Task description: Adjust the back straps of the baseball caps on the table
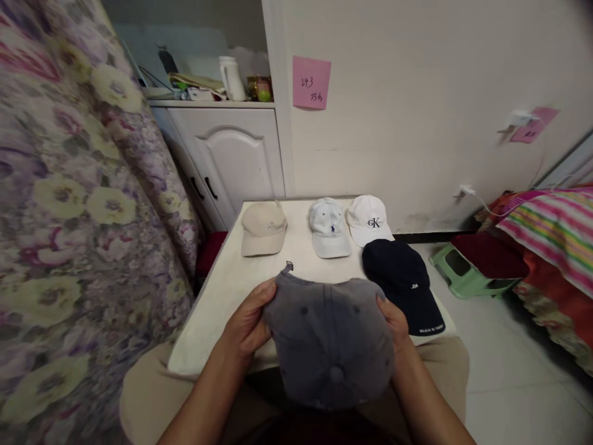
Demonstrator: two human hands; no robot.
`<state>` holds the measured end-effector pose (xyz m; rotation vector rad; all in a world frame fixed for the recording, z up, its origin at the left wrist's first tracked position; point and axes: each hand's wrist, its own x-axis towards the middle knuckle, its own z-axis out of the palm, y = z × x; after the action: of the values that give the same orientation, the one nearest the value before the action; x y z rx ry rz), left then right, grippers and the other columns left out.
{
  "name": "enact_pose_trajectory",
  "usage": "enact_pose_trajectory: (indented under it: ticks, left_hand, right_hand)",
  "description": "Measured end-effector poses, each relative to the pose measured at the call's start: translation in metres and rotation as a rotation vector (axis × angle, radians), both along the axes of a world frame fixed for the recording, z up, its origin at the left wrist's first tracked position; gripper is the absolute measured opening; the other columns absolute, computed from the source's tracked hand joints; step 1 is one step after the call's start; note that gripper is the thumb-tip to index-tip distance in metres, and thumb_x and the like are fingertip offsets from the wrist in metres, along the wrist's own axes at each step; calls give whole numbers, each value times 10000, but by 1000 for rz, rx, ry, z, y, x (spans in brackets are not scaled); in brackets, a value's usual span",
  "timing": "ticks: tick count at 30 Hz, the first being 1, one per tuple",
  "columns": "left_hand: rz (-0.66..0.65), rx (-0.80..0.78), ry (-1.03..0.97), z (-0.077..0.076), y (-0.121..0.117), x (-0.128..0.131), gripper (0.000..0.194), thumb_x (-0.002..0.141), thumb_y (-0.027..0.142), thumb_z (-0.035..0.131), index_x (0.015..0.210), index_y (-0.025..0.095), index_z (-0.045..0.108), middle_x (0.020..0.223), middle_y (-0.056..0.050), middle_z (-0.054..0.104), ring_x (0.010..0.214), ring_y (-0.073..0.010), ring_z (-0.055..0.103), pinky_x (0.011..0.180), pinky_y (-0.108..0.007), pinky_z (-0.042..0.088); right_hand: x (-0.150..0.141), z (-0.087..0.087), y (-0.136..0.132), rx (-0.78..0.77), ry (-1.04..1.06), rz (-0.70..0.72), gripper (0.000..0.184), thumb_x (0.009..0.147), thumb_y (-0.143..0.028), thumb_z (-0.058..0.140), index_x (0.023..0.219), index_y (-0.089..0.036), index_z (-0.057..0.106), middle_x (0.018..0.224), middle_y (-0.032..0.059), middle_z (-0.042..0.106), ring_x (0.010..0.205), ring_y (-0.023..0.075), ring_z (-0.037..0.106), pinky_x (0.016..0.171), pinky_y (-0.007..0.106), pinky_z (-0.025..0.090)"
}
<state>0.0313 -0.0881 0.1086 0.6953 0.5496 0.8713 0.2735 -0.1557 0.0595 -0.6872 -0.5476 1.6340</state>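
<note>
A dark grey baseball cap (pixel 331 337) is held up over my lap, its top button towards me and its back strap with a buckle at the far left. My left hand (pixel 254 315) grips the cap's left edge, and my right hand (pixel 393 321) has hold of its right edge. Beyond it on the cream-covered table (pixel 217 309) lie a beige cap (pixel 264 228) at the left, a light blue cap (pixel 330 227) with a small dark emblem, and a white cap (pixel 369 220) lettered "CK". A navy cap (pixel 398 278) rests near my right hand, touching the white one.
A floral curtain (pixel 92 216) hangs close on the left. Behind the table stand a white cabinet (pixel 238 161) and a wall with a pink note (pixel 311 83). To the right are a green stool (pixel 456 275) with a dark red top and a bed with a striped cover (pixel 556 228).
</note>
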Motion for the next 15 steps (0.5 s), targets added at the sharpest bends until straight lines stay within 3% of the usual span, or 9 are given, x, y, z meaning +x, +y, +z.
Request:
enact_pose_trajectory:
  ticks: [5,8,12,15]
  left_hand:
    - [7,54,-116,-36,-2,-9,459,627,542,826,905,193,719,956,-101,775,1173,-358,634,966,-446,537]
    - [-26,37,-125,-55,-6,-8,385,623,494,839,874,225,727,953,-90,778,1244,-353,587,1017,-444,497]
    - [-44,-41,-110,-61,-3,-1,293,653,444,824,804,209,737,941,-80,781,1204,-340,618,1004,-415,510]
    - [-50,-68,-92,-60,2,3,344,683,482,797,846,183,752,955,-98,782,1141,-343,654,960,-410,545]
  right_hand:
    - [-3,-7,14,-39,91,-42,309,718,-525,761,810,-236,708,824,48,764,904,288,725,777,419,582]
    - [-6,-10,22,-71,135,16,287,735,-488,753,815,-217,704,817,52,760,909,292,722,769,423,593]
    - [-8,-17,30,-91,159,67,295,720,-481,767,773,-200,696,809,70,766,931,296,719,816,456,596]
    - [-4,-28,31,-69,136,115,419,720,-606,724,781,-192,704,844,100,776,973,311,719,867,492,575]
